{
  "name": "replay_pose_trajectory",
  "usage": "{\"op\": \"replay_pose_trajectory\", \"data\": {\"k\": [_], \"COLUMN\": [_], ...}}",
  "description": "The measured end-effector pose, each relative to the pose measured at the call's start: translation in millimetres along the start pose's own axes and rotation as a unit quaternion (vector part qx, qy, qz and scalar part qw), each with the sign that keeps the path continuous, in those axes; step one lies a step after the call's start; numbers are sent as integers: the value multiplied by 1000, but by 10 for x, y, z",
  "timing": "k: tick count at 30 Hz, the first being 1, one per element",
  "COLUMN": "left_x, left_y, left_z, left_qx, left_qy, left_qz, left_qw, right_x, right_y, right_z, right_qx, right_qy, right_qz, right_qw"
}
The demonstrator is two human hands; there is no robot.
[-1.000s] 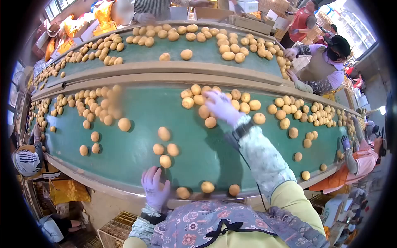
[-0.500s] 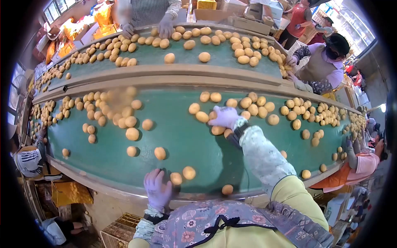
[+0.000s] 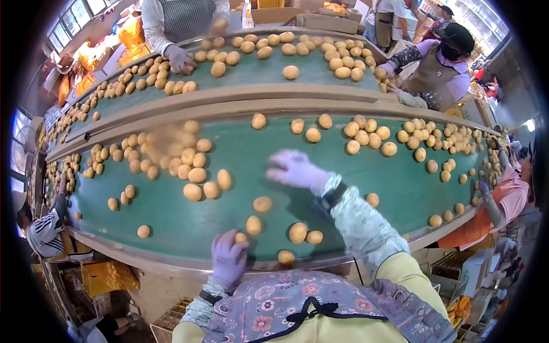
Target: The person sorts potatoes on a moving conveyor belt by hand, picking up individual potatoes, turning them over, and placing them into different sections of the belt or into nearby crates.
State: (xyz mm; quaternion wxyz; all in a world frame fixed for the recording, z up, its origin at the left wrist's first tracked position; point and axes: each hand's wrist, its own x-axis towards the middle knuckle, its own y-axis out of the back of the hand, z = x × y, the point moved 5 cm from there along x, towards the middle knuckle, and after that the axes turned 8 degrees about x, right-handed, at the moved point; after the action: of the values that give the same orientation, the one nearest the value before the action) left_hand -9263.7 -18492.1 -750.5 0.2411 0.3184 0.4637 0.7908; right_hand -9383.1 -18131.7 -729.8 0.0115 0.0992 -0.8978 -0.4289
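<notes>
My left hand [image 3: 230, 258], in a lilac glove, is at the near edge of the green belt [image 3: 343, 217]. Its fingers curl against a small potato [image 3: 241, 238]. Over the middle of the belt, my right hand [image 3: 300, 171], gloved the same way, has its fingers spread and holds nothing. Left of it lie two potatoes [image 3: 224, 179], close together. Between my hands are single potatoes [image 3: 262, 204], and a pair [image 3: 298, 232] lies below my right forearm.
A raised divider [image 3: 240, 100] separates this belt from a far belt [image 3: 257, 71] bearing more potatoes. Co-workers stand across the far belt and at both ends. Potato clusters [image 3: 374, 139] lie along the divider. A crate [image 3: 171, 317] stands below left.
My right hand has let go of the potatoes by the divider and moved nearer and left. Potatoes around it have shifted. My left hand has moved slightly right, closing on a small potato.
</notes>
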Motion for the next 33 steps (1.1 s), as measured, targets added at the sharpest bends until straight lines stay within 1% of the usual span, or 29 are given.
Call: {"op": "replay_pose_trajectory", "data": {"k": [1,2,3,4,5,6,8,11,13,15,16,17,18,19,20,21,22,23,24,25,26,27,28,29,30,31,32,33], "left_x": [-66,-138,-238,-322,-357,-362,-337,-396,-473,-524,-546,-598,-633,-637,-578,-490,-391,-220,18,174,345,474,516,519,538,568,570,538], "left_y": [49,136,224,241,286,318,403,514,519,583,605,615,620,613,622,641,640,659,689,687,549,496,377,248,212,201,214,149], "left_z": [-129,-284,-417,-531,-599,-651,-735,-968,-1122,-1255,-1323,-1390,-1475,-1554,-1579,-1586,-1575,-1507,-1345,-1174,-1088,-960,-967,-1004,-1111,-1221,-1453,-1890], "left_qx": [0,15,32,22,24,21,16,13,9,0,-9,-7,-14,-24,-30,-46,-64,-77,-74,-70,-91,-81,-69,-56,-18,20,1,-36], "left_qy": [4,52,102,129,136,151,165,161,164,168,168,159,168,174,157,142,126,106,36,-35,-92,-133,-165,-198,-191,-184,-137,-81], "left_qz": [-5,18,41,65,65,74,81,82,84,77,75,68,72,77,70,82,94,86,53,22,9,-31,-54,-78,-70,-61,-12,-57], "left_qw": [1000,998,993,989,988,986,983,983,983,983,983,985,983,981,985,985,985,988,995,997,991,987,982,976,979,981,991,994], "right_x": [210,415,603,739,833,922,956,916,710,495,395,274,164,62,-49,-165,-284,-393,-500,-637,-700,-779,-856,-979,-1133,-1304,-1419,-1536], "right_y": [146,295,566,556,501,463,335,-200,-696,-889,-947,-1041,-1115,-1163,-1216,-1213,-1224,-1244,-1247,-1254,-1244,-1250,-1265,-1314,-1359,-1382,-1431,-1500], "right_z": [137,262,216,556,841,770,744,35,-334,-935,-1138,-1325,-1455,-1472,-1521,-1581,-1578,-1620,-1675,-1741,-1736,-1743,-1761,-1751,-1733,-1736,-1727,-1732], "right_qx": [-56,-111,-126,-146,-167,-168,-176,-174,-76,96,102,367,603,607,724,823,824,845,864,864,856,846,845,808,766,765,790,813], "right_qy": [-26,-56,-164,-185,-205,-199,-299,-195,-119,-89,-93,-123,-140,-141,-110,-71,-69,-77,-82,-79,-104,-129,-126,-151,-178,-179,-181,-180], "right_qz": [27,51,34,91,150,147,91,18,-1,-109,-105,-111,-104,-87,-89,-85,-61,-63,-65,-42,-6,30,56,95,134,160,188,215], "right_qw": [998,991,978,968,953,954,933,965,990,985,985,915,778,778,675,557,559,526,493,496,507,516,516,562,602,597,555,511]}}
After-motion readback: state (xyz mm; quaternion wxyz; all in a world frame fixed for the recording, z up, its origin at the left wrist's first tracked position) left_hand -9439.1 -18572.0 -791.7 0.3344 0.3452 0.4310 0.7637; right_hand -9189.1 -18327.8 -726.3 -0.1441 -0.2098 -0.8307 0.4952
